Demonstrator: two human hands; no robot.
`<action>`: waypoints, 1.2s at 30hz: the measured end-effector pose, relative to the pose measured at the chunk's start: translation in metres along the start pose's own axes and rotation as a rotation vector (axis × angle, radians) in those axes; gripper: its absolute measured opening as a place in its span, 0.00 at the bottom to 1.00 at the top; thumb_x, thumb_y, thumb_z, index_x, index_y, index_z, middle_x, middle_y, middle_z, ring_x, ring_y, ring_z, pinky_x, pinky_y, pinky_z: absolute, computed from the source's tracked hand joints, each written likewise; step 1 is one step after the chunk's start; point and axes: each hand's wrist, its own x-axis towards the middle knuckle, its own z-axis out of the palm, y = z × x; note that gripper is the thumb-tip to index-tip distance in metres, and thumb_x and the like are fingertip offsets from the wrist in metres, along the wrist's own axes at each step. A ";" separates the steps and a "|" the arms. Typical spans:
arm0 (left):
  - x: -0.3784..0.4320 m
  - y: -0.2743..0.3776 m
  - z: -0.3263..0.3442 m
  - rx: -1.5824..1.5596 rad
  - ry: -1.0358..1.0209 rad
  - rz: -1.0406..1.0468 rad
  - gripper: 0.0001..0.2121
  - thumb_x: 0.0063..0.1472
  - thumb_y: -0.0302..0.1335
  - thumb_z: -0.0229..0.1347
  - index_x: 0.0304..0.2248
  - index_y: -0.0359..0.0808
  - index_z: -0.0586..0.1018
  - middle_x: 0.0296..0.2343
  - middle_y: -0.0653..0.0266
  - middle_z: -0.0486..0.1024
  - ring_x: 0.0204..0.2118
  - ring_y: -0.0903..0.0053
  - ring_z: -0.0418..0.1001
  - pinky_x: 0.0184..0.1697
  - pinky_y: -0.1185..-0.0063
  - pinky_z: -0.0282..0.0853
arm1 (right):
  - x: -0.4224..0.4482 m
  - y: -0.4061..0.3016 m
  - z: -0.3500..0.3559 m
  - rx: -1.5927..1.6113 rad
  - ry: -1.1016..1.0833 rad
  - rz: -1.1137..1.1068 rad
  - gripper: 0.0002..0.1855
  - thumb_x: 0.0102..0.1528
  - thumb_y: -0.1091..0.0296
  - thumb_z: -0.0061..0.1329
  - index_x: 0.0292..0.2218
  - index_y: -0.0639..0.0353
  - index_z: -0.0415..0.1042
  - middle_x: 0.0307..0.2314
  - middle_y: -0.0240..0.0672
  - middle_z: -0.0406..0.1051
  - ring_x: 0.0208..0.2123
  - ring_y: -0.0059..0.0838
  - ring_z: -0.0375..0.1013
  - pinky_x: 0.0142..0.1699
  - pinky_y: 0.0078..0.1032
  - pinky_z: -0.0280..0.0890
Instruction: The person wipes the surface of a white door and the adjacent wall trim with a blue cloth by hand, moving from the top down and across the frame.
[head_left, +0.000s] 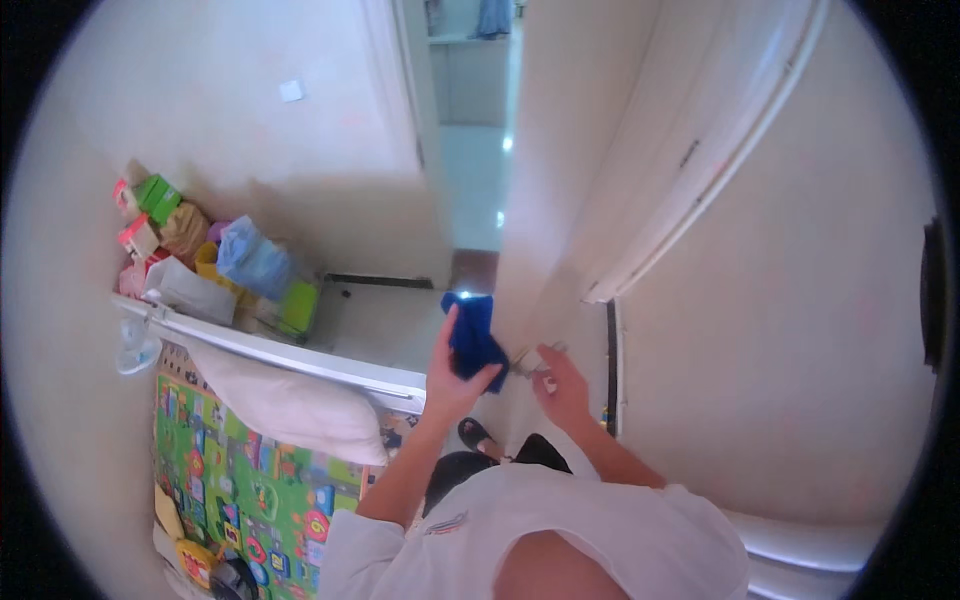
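My left hand (457, 382) holds a dark blue cloth (474, 341), with the thumb on its near side and the fingers along its left edge. To the right, my right hand (559, 386) is at the door handle (531, 365) on the edge side of a pale door (547, 225). Its thumb and fingers are bent around the handle; whether they press on it cannot be told. The door stands partly open, with a lit room beyond it.
Bags and boxes, among them a blue plastic bag (253, 259) and a green box (298, 307), are piled at the left wall. A white bed rail (285, 352) borders a patterned play mat (255, 480) and a pale pillow (292, 409). A sandaled foot (480, 436) shows below.
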 end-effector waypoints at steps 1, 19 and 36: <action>-0.009 0.002 0.010 -0.009 -0.002 -0.004 0.48 0.51 0.17 0.66 0.68 0.42 0.54 0.58 0.53 0.65 0.57 0.67 0.68 0.62 0.70 0.65 | -0.013 0.000 -0.006 0.051 0.075 -0.089 0.30 0.55 0.74 0.56 0.59 0.54 0.68 0.55 0.38 0.71 0.37 0.29 0.81 0.39 0.27 0.74; -0.154 0.000 0.207 0.028 -0.103 0.080 0.43 0.49 0.21 0.68 0.62 0.40 0.58 0.56 0.52 0.62 0.58 0.61 0.64 0.62 0.68 0.62 | -0.183 0.010 -0.125 0.255 0.353 0.007 0.43 0.46 0.84 0.45 0.65 0.59 0.59 0.58 0.46 0.66 0.60 0.45 0.66 0.63 0.34 0.60; -0.177 0.027 0.252 -0.319 -0.485 -0.026 0.39 0.58 0.14 0.61 0.66 0.38 0.58 0.55 0.54 0.68 0.54 0.69 0.70 0.58 0.72 0.69 | -0.242 -0.008 -0.168 0.148 0.762 0.105 0.41 0.48 0.71 0.67 0.61 0.59 0.63 0.53 0.42 0.70 0.51 0.37 0.72 0.53 0.32 0.68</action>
